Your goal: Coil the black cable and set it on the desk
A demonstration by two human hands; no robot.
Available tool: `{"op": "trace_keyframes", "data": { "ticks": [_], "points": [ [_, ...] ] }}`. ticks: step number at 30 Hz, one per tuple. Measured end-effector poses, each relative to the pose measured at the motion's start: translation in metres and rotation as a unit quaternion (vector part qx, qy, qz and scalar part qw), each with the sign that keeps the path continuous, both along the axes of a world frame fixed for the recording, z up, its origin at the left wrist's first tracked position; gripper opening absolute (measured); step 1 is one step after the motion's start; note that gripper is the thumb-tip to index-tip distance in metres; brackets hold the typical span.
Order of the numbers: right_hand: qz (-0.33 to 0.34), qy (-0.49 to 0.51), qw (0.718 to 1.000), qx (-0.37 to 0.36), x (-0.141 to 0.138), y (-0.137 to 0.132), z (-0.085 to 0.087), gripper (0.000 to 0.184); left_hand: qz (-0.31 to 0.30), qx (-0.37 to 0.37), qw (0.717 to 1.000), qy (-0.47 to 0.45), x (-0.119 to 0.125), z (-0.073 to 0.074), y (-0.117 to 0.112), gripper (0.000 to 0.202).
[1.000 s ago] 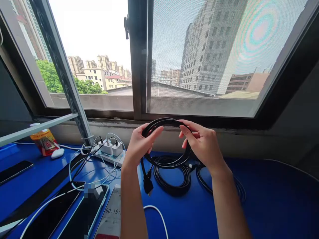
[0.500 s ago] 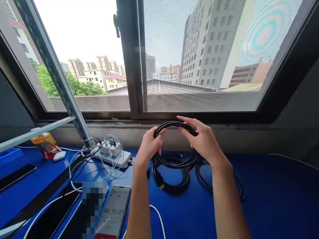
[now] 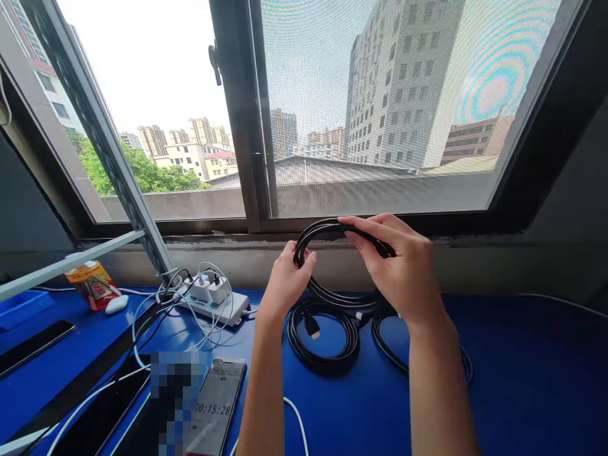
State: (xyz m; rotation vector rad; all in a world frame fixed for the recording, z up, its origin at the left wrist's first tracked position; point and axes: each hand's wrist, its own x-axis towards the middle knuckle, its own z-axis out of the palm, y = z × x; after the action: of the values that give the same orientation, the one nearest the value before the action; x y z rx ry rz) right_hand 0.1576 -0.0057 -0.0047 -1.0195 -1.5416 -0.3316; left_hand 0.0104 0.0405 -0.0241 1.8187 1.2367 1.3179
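A coiled black HDMI cable is held up between both my hands, its loops above the blue table. My left hand is closed around the coil's left side, thumb over the strands. At the upper right, my right hand pinches the loops between thumb and fingers. One HDMI plug hangs below the coil, and a second connector shows to its right. Beneath lies another coiled black cable on the table. A further black cable coil is partly hidden behind my right forearm.
A phone showing a timer lies left of my left forearm. A white power strip with chargers and tangled cords stands behind it. Far left are an orange-and-red pouch, a white mouse-like object and a metal frame post.
My right hand has moved slightly right and its fingers have closed down onto the loops. The held coil has widened, and its hanging plug has shifted up. The timer advanced one second.
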Motion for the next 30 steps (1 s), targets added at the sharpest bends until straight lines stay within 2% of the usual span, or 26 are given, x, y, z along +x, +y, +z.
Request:
{"op": "trace_keyframes", "data": {
  "ticks": [3, 5, 9, 14, 17, 19, 21, 24, 27, 30],
  "points": [
    [-0.011, -0.001, 0.999, 0.045, -0.001, -0.007, 0.004, 0.021, -0.003, 0.001, 1.0, 0.029, 0.001, 0.001, -0.002, 0.02],
    [-0.009, 0.007, 0.998, 0.058, -0.001, -0.008, 0.005, 0.02, -0.012, -0.012, 1.0, 0.011, 0.002, 0.003, -0.004, 0.029],
    [0.01, 0.035, 0.999, 0.04, 0.004, -0.002, 0.001, 0.021, -0.003, -0.038, 0.998, -0.042, 0.003, 0.007, -0.007, 0.034],
    [0.01, 0.066, 0.994, -0.083, 0.012, 0.013, -0.008, 0.035, 0.033, -0.037, 0.998, -0.036, -0.002, 0.007, -0.007, 0.035],
    [-0.005, 0.061, 0.979, -0.195, 0.012, 0.022, -0.011, 0.043, 0.048, -0.032, 0.998, -0.02, -0.005, 0.005, -0.004, 0.028],
    [-0.012, 0.061, 0.955, -0.291, 0.011, 0.026, -0.013, 0.047, 0.063, -0.041, 0.997, 0.009, -0.007, 0.003, -0.002, 0.024],
    [-0.015, 0.069, 0.929, -0.363, 0.011, 0.03, -0.015, 0.041, 0.066, -0.079, 0.993, 0.06, -0.009, 0.0, 0.003, 0.024],
    [0.005, 0.079, 0.9, -0.43, 0.015, 0.036, -0.021, 0.036, 0.038, -0.158, 0.978, 0.132, -0.015, -0.007, 0.01, 0.03],
    [0.052, 0.085, 0.863, -0.495, 0.02, 0.042, -0.03, 0.04, 0.008, -0.222, 0.961, 0.164, -0.018, -0.016, 0.017, 0.034],
    [0.084, 0.084, 0.833, -0.54, 0.022, 0.046, -0.037, 0.034, -0.017, -0.284, 0.939, 0.192, -0.02, -0.024, 0.021, 0.033]
  ]
}}
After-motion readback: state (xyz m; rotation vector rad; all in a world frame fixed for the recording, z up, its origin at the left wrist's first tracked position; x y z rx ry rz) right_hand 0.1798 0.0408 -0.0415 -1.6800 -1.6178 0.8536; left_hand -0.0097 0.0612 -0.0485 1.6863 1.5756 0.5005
